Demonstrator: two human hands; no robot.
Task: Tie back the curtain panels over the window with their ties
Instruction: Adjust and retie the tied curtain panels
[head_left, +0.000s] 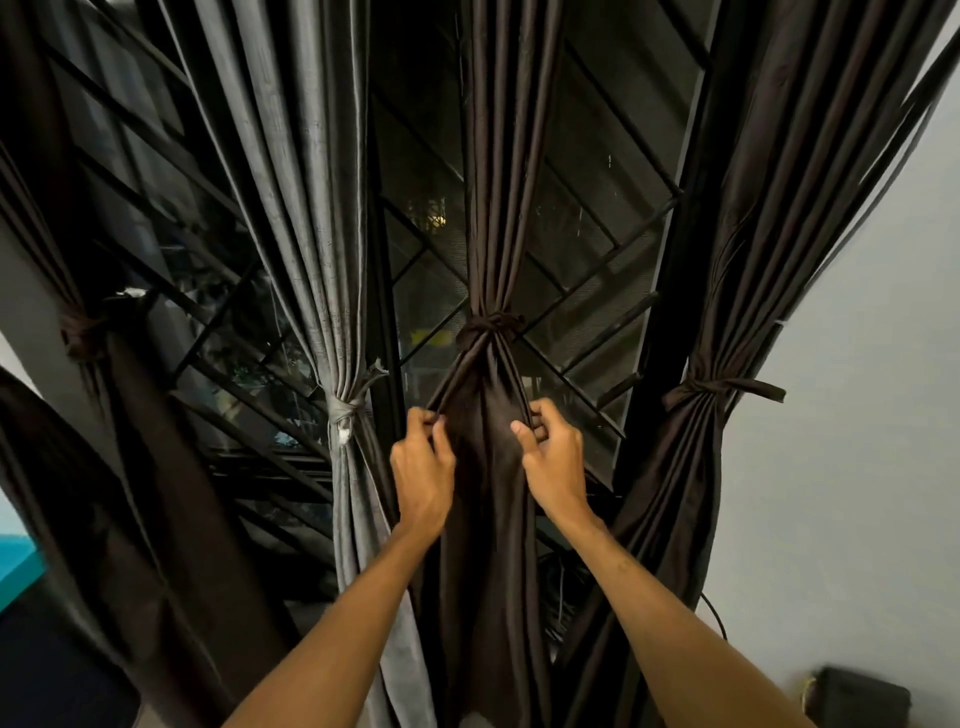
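Both hands pinch the middle brown curtain (485, 467) just below its knotted tie (488, 327): the left hand (422, 467) grips a fold at its left edge, the right hand (553, 457) a fold at its right edge, fingers curled. Both forearms reach up and forward. The grey curtain (311, 234) beside it and the brown curtain (727, 312) at right hang tied before the window grille (597, 218).

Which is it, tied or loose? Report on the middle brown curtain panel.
Tied. A brown tie cinches the middle panel into a bunch; the left hand and right hand pinch its fabric below that tie.
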